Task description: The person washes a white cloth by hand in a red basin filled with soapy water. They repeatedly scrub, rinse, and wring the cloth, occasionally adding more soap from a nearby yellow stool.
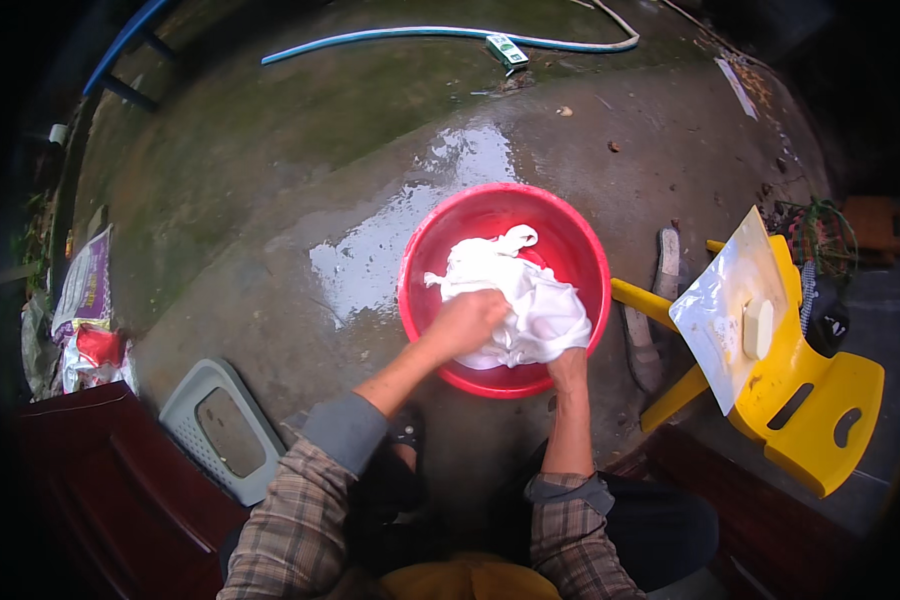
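Observation:
A white cloth garment lies bunched in a red plastic basin on the ground before me. My left hand is closed on the middle of the cloth, its fingers slightly blurred. Under a fold at the basin's near right side, my right hand is mostly covered by the fabric, which stretches over its fingers. Beneath the cloth, a patch of bare red basin floor shows at the right.
Right of the basin stands a yellow plastic chair bearing a plastic sheet and a bar of soap. A grey plastic stool or chair part is at left. A hose lies beyond wet concrete, beside a small carton.

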`<state>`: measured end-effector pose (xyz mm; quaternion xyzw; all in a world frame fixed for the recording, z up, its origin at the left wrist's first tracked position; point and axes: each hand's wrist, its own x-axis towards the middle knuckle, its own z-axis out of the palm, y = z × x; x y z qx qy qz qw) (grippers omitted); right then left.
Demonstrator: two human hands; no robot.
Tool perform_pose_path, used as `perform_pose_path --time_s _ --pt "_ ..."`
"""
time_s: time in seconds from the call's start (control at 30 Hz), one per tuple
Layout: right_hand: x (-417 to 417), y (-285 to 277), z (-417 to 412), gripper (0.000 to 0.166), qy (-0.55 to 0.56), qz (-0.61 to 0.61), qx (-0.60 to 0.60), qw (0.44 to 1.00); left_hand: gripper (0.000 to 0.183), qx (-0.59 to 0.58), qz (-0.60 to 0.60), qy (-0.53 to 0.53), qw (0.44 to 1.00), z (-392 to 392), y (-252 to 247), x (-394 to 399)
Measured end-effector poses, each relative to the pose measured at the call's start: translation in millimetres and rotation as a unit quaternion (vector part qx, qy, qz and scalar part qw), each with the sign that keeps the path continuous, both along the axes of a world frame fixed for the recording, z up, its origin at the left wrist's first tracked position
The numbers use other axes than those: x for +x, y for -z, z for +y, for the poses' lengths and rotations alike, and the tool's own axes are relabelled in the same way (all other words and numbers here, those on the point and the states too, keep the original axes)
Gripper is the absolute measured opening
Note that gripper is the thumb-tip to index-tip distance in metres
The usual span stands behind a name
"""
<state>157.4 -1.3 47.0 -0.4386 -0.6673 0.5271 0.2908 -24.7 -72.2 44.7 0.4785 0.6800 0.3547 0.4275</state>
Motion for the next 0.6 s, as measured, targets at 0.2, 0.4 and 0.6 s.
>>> perform_pose_path --time_s 0.2,0.4,0.6 --pt "27 46 12 0.036 0.165 0.286 -0.266 0.906 0.019 0.094 0.006 0.051 0.994 5 -51 23" --pt "2 42 -16 0.04 0.16 0.508 -0.404 0.744 0.027 -0.017 0.056 0.121 0.991 -31 -40 85" --pt "-7 36 -24 0.04 0.152 0.489 -0.387 0.767 0.061 0.129 0.194 0.041 0.972 -5 -24 91"
